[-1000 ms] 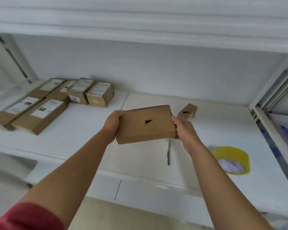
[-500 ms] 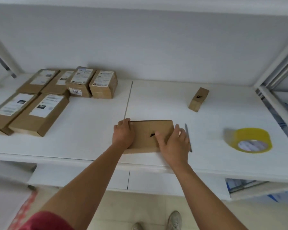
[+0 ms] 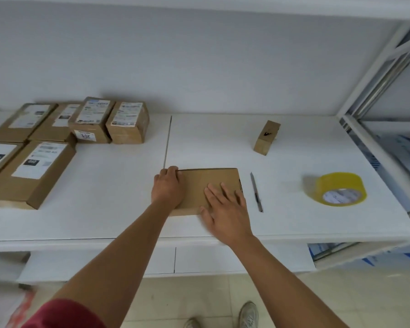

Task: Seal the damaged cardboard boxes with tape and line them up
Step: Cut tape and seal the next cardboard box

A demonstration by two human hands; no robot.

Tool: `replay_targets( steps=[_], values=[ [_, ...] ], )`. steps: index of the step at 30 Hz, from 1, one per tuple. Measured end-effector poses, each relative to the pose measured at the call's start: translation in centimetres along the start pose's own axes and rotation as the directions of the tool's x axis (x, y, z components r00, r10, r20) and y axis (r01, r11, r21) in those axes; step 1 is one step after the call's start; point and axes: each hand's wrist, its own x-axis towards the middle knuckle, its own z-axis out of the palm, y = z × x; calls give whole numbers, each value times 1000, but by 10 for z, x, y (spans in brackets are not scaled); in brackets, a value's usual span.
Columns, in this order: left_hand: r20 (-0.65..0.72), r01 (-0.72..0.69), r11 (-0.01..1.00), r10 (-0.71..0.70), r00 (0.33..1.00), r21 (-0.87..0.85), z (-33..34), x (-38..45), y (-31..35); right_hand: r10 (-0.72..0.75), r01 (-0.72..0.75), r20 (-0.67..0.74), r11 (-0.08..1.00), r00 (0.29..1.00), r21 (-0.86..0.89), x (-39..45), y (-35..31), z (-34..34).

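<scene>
Right hand [image 3: 225, 210] slid nearer, flat on box [image 3: 199, 185]; left hand [image 3: 167, 187] fingers curl over its edge.

You are looking at a plain brown flat box [image 3: 208, 185] on a white shelf [image 3: 118, 185]. The small box [image 3: 266, 137] is showing brown with a black mark. The tape roll [image 3: 340, 192] is glowing yellow around a white core. The stacked boxes [image 3: 57, 138] are wearing white labels with black print. Your sleeve [image 3: 64, 313] is showing red.
</scene>
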Motion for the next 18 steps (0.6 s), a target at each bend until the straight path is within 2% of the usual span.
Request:
replay_targets(
  steps=[3, 6, 9, 10, 12, 13, 15, 16, 18],
  values=[
    [5, 8, 999, -8, 1000, 42, -1, 0, 3, 2, -2, 28, 1000, 1000, 29, -1, 1, 0],
    [17, 13, 978, -17, 1000, 207, -9, 3, 11, -50, 48, 6, 985, 999, 163, -2, 9, -9],
    [-53, 9, 960, 6, 999, 280, -15, 7, 36, -2, 51, -162, 953, 987, 299, -4, 40, -32],
    [-107, -31, 970, 58, 993, 242, -15, 6, 50, 55, 19, -225, 949, 973, 314, -6, 56, -42],
    [-185, -200, 973, 219, 958, 114, -6, 2, 86, 180, -41, -380, 938, 907, 346, -8, 91, -63],
    [-164, -293, 955, 296, 941, 43, 1, 0, 107, 232, -63, -466, 935, 854, 350, -9, 111, -73],
    [0, -413, 904, 415, 910, -116, 22, -9, 146, 329, -142, -557, 925, 762, 352, -12, 153, -87],
    [108, -439, 881, 461, 881, -178, 36, -15, 163, 374, -197, -544, 913, 751, 356, -15, 173, -92],
    [292, -470, 854, 518, 804, -222, 68, -26, 190, 473, -344, -401, 870, 784, 354, -19, 211, -100]
  ],
)
